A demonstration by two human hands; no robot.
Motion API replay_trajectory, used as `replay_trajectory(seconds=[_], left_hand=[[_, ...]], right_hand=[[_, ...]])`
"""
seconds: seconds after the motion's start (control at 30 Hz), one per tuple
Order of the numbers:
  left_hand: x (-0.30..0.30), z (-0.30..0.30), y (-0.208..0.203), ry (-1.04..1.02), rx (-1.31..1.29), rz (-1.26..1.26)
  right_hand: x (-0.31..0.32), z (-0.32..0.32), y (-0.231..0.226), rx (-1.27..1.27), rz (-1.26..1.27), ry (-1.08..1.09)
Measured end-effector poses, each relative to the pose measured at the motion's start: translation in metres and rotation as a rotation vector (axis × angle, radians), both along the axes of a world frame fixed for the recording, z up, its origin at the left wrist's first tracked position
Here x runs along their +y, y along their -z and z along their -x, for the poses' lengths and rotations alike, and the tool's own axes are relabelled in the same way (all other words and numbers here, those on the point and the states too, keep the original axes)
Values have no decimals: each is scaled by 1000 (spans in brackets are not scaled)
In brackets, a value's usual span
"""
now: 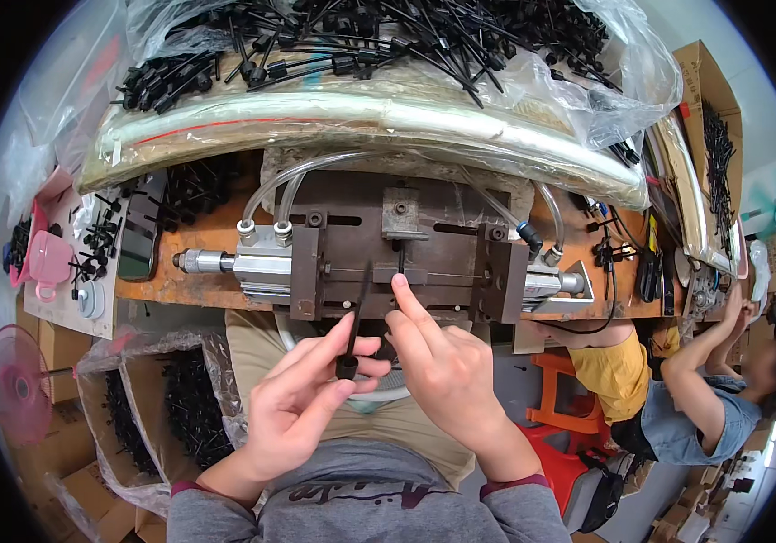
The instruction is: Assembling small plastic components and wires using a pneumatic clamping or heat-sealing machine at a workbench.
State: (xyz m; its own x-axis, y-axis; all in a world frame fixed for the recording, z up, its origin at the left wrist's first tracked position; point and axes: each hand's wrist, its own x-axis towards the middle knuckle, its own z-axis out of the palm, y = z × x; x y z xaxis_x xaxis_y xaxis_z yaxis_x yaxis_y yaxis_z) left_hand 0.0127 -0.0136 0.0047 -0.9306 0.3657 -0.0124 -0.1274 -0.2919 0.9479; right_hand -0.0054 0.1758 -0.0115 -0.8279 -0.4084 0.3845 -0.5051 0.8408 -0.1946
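Note:
My left hand (290,405) pinches a black plastic rod (357,319) between thumb and fingers; it stands nearly upright with its knobbed end low. Beside it, my right hand (454,369) has its index finger stretched out. That fingertip rests at a small black piece (400,257) below the grey metal block of the fixture. The other fingers of this hand curl inward, and a dark shape near them cannot be made out. The dark steel fixture (365,217) carries a silver air cylinder on the left (266,267) and another on the right (542,288).
Black rods lie heaped (361,45) on a plastic-wrapped pile behind the fixture. Clear hoses (315,163) arch above it. A lined carton of black parts (193,407) stands lower left, near a pink fan (21,385). A co-worker (700,407) sits at the right by an orange stool (555,389).

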Motion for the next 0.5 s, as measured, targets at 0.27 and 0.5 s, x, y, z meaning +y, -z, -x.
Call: replay_trajectory(seconds=[0.27,0.5], left_hand=[[-14,6,3,-135,577,390],[-13,4,1,-124,796,503]], right_hand=[[-4,-3,-6,-16,-47,41],[-2,-7,-15,-473,932,-9]])
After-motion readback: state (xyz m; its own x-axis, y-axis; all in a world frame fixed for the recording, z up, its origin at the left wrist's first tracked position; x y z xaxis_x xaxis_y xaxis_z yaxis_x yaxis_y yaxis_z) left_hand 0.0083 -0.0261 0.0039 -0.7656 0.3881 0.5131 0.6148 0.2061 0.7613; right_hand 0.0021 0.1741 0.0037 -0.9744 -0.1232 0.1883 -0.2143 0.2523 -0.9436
